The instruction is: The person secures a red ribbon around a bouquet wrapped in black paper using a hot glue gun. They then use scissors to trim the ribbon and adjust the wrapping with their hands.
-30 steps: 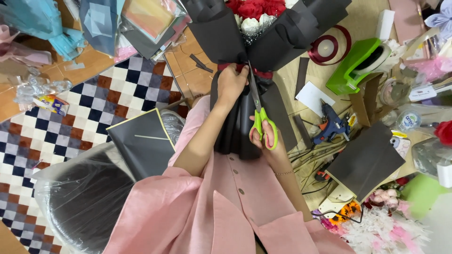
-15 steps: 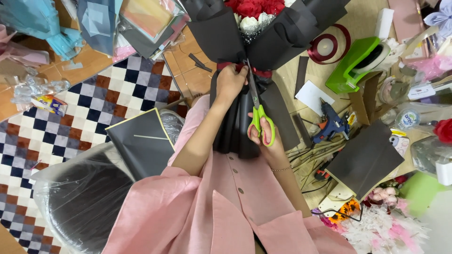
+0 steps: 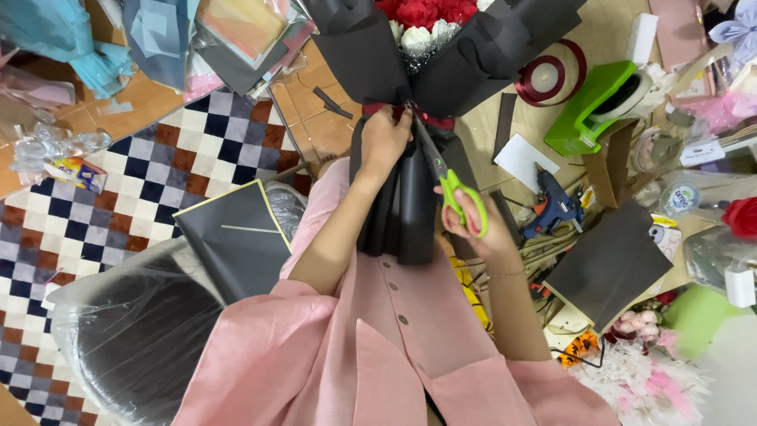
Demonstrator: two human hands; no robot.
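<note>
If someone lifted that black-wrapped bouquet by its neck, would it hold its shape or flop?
The bouquet probably holds up: its black wrap stands in firm folds. It likely feels top-heavy, with flowers bunched above where the left hand grips. The wrap may crease if squeezed.

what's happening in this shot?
A person in a pink shirt is working on a bouquet of red and white flowers wrapped in black paper. The left hand grips it at the neck, where a red ribbon is tied. The right hand holds green-handled scissors, blades pointing up at the ribbon. A blue glue gun, a green tape dispenser and a red ribbon spool lie on the floor nearby.
</note>
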